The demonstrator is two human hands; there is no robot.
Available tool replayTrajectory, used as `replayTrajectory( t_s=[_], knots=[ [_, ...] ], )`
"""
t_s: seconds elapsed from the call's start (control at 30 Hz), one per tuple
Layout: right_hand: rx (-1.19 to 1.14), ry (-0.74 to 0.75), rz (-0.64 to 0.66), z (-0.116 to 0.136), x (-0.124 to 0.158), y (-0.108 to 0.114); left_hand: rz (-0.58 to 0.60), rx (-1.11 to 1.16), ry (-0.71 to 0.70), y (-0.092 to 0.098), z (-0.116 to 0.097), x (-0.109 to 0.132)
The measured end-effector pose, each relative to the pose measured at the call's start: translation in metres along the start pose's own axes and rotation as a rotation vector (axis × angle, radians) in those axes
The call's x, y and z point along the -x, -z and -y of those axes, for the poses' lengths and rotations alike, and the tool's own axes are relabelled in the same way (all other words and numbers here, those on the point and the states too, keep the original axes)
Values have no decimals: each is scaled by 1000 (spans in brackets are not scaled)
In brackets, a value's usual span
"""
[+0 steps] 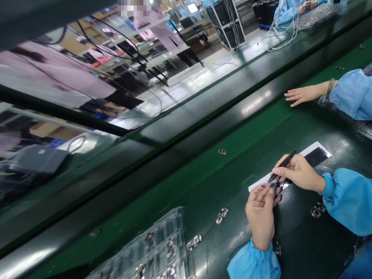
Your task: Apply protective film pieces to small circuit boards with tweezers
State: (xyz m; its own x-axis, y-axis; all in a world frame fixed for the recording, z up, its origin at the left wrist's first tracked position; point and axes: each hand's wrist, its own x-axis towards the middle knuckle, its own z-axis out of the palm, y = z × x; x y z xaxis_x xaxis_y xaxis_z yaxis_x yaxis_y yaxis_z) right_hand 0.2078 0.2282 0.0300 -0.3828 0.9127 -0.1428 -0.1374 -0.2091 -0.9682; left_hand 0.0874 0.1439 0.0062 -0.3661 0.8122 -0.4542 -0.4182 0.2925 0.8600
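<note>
On green bench mat (203, 182), head view, lower right: left hand (260, 217) raised palm-inward, fingers curled around small black circuit part (273, 188), pinched at fingertips. Right hand (296, 172) closed around black tweezers (281, 166), pen-style grip, tips angled down and touching the part held by left hand. Both wrists in blue sleeves (348, 199). Directly beneath the hands: white paper strip (316, 149) bearing dark rectangular patch (316, 156), lying flat on mat. Scattered on mat: similar small parts at (222, 215), (194, 242), (317, 211) and, well apart up the mat, (222, 152). Lower centre: clear plastic tray (157, 252) with compartments, several holding parts. Upper right: another person's hand (303, 95), open and flat on mat, bracelet (329, 88) at wrist, blue sleeve behind. Beyond the mat: dark glossy conveyor rail (186, 124), running diagonally.
</note>
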Motion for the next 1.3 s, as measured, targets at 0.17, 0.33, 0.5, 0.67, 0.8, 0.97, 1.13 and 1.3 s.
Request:
replayTrajectory(
  t_s=[0.17,0.33,0.5,0.67,0.8,0.97,1.13,1.3],
  knots=[
    [-6,-87,57,-1,-1,-1,32,-51,-9,0,2,2],
    [-5,-137,68,-1,0,0,48,-56,-10,2,3,1],
    [-2,-125,77,-1,0,1,46,-63,-14,1,3,1],
    [-9,-117,63,0,1,-1,44,-64,-19,0,3,2],
    [-31,-107,49,-1,1,-1,38,-75,-9,1,3,1],
    [-41,-101,30,-2,1,-2,58,-74,-4,0,4,0],
    [-87,-85,-24,0,-2,0,18,-86,13,4,-1,1],
    [-168,11,-163,13,-4,17,-142,-280,-165,17,-37,-41]
  ],
)
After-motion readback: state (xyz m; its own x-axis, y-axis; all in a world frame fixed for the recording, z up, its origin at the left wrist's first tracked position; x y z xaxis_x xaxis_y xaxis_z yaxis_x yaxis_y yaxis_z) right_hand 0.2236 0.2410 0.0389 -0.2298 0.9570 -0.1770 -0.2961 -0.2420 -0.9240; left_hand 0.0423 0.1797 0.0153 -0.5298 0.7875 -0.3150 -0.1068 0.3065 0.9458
